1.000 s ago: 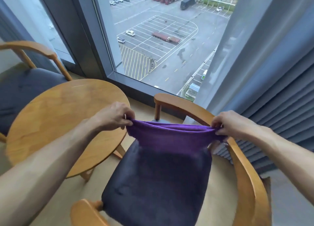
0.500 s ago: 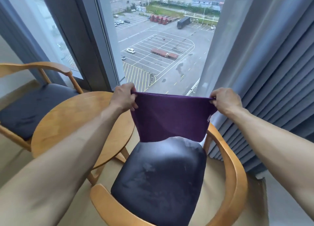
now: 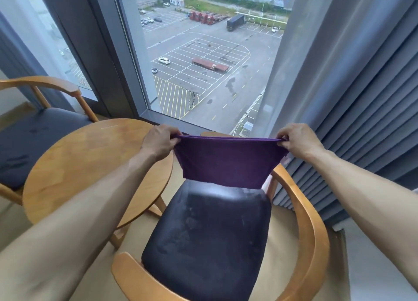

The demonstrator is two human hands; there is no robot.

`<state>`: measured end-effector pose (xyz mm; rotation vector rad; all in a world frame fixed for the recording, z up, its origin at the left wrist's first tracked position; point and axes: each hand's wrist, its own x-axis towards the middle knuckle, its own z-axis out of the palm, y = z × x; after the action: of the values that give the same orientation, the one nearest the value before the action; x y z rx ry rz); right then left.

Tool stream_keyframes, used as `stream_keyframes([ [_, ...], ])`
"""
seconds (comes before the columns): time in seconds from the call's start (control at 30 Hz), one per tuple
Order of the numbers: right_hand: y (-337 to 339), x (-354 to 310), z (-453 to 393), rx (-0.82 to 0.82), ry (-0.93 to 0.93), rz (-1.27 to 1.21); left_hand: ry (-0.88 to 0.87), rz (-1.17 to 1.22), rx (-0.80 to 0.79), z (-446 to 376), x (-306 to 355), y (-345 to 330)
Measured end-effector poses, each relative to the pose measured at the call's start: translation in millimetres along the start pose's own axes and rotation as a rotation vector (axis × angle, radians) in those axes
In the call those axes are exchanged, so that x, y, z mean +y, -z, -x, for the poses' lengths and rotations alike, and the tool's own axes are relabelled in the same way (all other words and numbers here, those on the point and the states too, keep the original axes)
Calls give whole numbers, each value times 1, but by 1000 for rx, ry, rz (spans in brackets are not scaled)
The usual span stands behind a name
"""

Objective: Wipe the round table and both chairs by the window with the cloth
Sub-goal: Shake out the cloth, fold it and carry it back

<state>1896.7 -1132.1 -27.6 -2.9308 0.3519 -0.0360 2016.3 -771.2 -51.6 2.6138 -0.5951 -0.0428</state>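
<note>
Cloth (image 3: 226,163) stretched between left hand (image 3: 158,142) and right hand (image 3: 298,141)

You are showing two bare forearms, no sleeves visible; left hand (image 3: 159,141) and right hand (image 3: 299,140) wearing no gloves, rings, watch.

The cloth (image 3: 222,163) is a purple fabric, matt and finely napped, like microfibre; the tabletop (image 3: 90,163) is light wood with a smooth, lightly glossy varnish and visible grain; the near chair (image 3: 305,212) has a smooth, satin wooden frame and a dark seat (image 3: 210,239) of matt, suede-like upholstery showing pale smudged patches; the far chair (image 3: 56,86) has the same wood and a dark matt cushion; the curtain (image 3: 362,92) is grey, pleated, matt cloth; the window frame (image 3: 126,59) looks like smooth grey metal
</note>
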Motion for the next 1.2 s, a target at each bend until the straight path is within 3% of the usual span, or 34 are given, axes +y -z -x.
stream_keyframes([
  [0.1,-13,4,30,-124,79,21,-83,-110,-83,24,-13,-14],
  [0.27,-84,3,97,-340,156,135,-108,-182,-377,92,-36,-77],
  [0.47,-186,7,162,-590,68,115,-108,-326,-650,164,-61,-158],
  [0.63,-217,12,138,-513,-107,19,2,-225,-598,139,-79,-183],
  [0.83,-247,19,56,-430,-181,66,121,-181,-457,59,-96,-229],
  [1.03,-305,34,-2,-418,-240,72,182,-106,-447,-10,-123,-290],
  [1.2,-336,46,-2,-465,-271,-43,219,13,-455,-17,-140,-313],
])
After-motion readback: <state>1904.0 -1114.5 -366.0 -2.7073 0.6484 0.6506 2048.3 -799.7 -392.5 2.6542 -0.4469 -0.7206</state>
